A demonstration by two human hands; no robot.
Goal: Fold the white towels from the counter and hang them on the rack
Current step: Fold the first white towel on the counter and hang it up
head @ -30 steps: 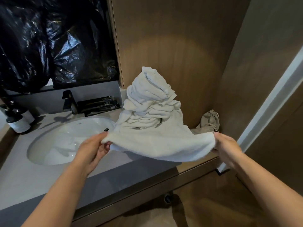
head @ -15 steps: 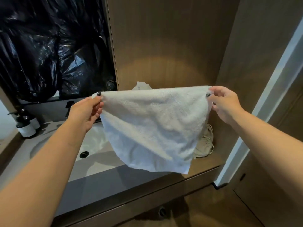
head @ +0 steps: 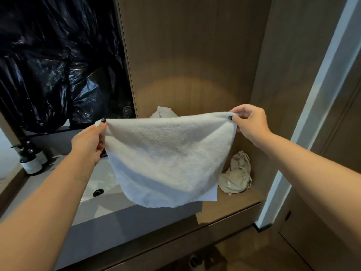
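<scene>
A white towel (head: 168,157) hangs spread out in the air above the counter. My left hand (head: 88,142) pinches its upper left corner and my right hand (head: 250,123) pinches its upper right corner. Its lower edge droops in a curve just above the counter's front. Behind it only the top of the pile of white towels (head: 163,112) shows against the wooden back wall. No rack is in view.
A white sink (head: 99,184) is set in the grey counter (head: 121,222) at the left. Dark pump bottles (head: 30,163) stand at the far left. A beige cloth bag (head: 237,175) lies at the right on the wooden shelf. Black plastic (head: 58,55) covers the mirror.
Both hands lifted the towel off the pile and off the counter. It now hangs spread in front of the pile, held by its two upper corners.
</scene>
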